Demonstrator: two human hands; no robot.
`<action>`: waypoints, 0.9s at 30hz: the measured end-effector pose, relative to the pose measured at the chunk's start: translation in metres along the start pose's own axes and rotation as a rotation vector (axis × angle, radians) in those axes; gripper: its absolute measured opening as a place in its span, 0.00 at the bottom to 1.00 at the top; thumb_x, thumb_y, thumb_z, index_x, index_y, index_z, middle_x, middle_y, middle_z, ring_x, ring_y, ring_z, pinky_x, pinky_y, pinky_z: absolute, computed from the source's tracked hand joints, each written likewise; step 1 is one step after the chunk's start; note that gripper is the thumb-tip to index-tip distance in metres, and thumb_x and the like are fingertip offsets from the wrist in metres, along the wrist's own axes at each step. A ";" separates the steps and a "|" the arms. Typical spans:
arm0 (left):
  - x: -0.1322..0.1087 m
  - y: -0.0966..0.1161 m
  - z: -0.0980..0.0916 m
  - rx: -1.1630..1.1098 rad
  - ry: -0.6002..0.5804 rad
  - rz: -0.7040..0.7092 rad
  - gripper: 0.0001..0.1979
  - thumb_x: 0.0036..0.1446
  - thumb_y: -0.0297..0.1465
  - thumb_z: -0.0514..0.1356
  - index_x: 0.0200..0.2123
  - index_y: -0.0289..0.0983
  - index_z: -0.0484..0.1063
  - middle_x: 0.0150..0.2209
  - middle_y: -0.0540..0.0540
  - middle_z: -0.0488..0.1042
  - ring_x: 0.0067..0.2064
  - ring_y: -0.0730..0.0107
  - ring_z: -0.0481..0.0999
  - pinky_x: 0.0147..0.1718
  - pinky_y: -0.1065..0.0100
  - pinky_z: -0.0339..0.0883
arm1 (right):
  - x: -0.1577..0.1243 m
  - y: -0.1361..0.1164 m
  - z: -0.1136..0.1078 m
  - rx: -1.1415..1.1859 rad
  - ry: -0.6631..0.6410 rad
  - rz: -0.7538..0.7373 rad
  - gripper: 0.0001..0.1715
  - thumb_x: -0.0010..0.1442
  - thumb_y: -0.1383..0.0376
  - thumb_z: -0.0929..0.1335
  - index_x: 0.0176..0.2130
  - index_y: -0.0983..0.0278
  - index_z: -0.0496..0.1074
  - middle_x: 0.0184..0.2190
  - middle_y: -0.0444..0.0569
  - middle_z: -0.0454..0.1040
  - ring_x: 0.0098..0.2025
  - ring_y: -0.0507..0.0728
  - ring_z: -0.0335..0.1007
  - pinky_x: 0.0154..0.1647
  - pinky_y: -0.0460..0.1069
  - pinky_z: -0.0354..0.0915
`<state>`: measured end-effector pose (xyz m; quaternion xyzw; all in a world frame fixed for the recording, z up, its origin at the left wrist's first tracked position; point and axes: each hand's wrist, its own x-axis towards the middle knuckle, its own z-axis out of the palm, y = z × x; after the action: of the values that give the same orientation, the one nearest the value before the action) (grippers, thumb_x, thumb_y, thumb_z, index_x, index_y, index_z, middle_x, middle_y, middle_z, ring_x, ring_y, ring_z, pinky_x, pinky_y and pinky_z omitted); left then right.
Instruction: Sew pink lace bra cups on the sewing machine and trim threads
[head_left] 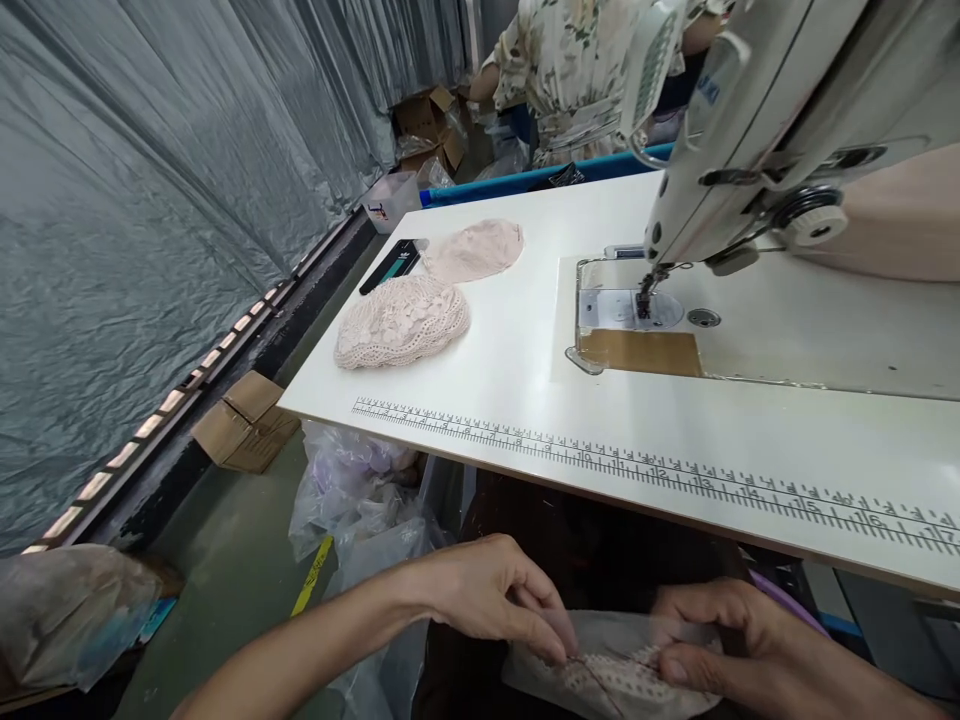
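Note:
Below the table's front edge, at the bottom of the view, a pale lace piece with sheer mesh (619, 675) is stretched between my two hands. My left hand (510, 600) pinches its left end, where a thin dark thread shows near the fingertips. On the right end, my right hand (720, 640) has thumb and fingers closed over the mesh. Farther off on the white table (510, 390) lies a beige lace cup-shaped piece (401, 325). Behind it is a flat pale pink fabric piece (480, 250).
A sewing machine (750, 170) stands on the table's right side. A black case (390, 265) lies near the left edge, and a ruler scale (585, 450) runs along the front. Plastic bags (360, 490) and a cardboard box (247, 420) are on the floor. Someone in a floral garment (577, 70) is behind.

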<state>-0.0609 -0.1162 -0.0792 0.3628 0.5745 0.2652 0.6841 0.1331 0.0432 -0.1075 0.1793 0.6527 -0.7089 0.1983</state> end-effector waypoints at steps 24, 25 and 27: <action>0.004 -0.005 0.004 -0.195 -0.028 -0.021 0.27 0.32 0.50 0.69 0.33 0.36 0.79 0.23 0.53 0.74 0.27 0.80 0.72 0.33 0.81 0.64 | 0.005 -0.004 0.004 -0.054 -0.007 0.014 0.18 0.51 0.51 0.70 0.23 0.62 0.70 0.22 0.40 0.63 0.26 0.51 0.55 0.28 0.44 0.53; 0.004 -0.006 0.004 -0.206 -0.026 -0.025 0.27 0.32 0.49 0.69 0.33 0.36 0.79 0.23 0.54 0.74 0.27 0.80 0.72 0.33 0.81 0.64 | 0.005 -0.006 0.005 -0.047 -0.013 0.027 0.18 0.50 0.51 0.70 0.23 0.62 0.70 0.22 0.40 0.62 0.27 0.51 0.55 0.28 0.44 0.53; 0.003 -0.007 0.003 -0.223 -0.024 -0.034 0.26 0.31 0.48 0.70 0.33 0.36 0.79 0.23 0.54 0.74 0.27 0.80 0.72 0.32 0.82 0.64 | 0.006 -0.010 0.006 -0.035 -0.018 0.042 0.17 0.49 0.52 0.71 0.23 0.62 0.70 0.22 0.40 0.62 0.27 0.51 0.55 0.28 0.44 0.53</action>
<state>-0.0578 -0.1185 -0.0863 0.2775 0.5394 0.3116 0.7314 0.1224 0.0381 -0.1015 0.1831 0.6593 -0.6945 0.2223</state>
